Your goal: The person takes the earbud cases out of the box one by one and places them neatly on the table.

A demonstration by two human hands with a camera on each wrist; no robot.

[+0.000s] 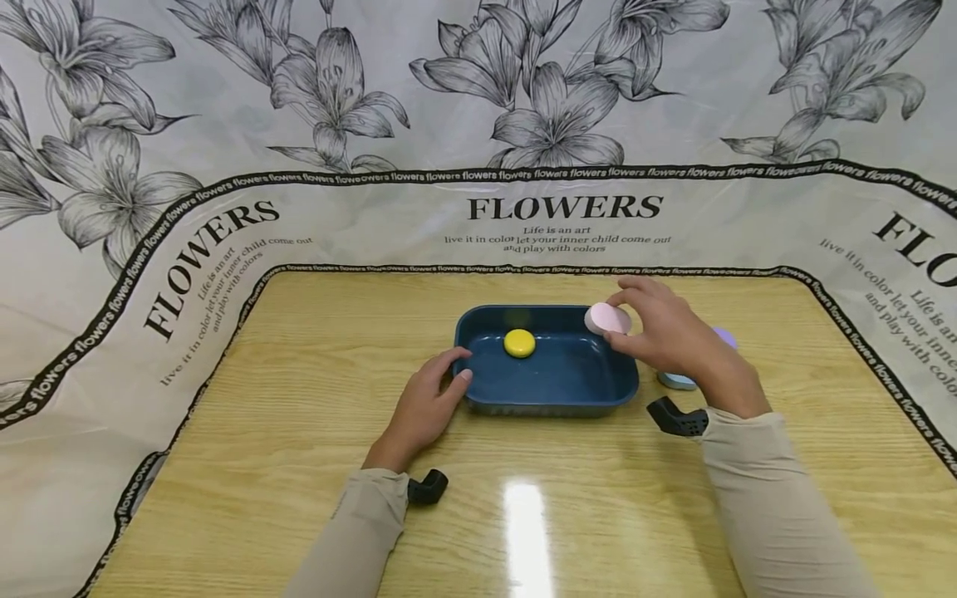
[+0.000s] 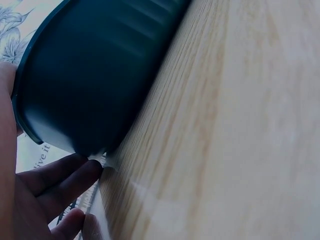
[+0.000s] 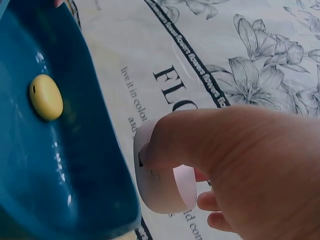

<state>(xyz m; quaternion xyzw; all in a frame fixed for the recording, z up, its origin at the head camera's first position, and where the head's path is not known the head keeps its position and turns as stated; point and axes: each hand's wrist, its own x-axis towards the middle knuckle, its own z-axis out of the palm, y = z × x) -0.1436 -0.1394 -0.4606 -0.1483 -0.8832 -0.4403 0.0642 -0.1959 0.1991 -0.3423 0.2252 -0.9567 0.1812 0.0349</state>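
Observation:
My left hand [image 1: 428,401] holds the left end of a dark blue oblong bin [image 1: 553,409], its thumb and index finger at the rim. In the left wrist view, other fingers [image 2: 70,187] touch the bin's outer wall low down. Between thumb and fingers, my right hand [image 1: 661,328] pinches a pale pink rounded disc [image 1: 604,319] over the bin's back right corner. The right wrist view shows a small dark slot and a thin mark on the disc's side. Inside the bin lies a yellow rounded disc [image 1: 519,343], which has a small dark slot too.
Right of the bin, a light blue rounded piece [image 1: 677,381] and a purple piece [image 1: 724,336] are partly hidden behind the right hand and wrist. Black camera mounts [image 1: 676,418] sit on both wrists. A flower-printed cloth [image 1: 359,220] borders the wooden table [image 1: 314,357].

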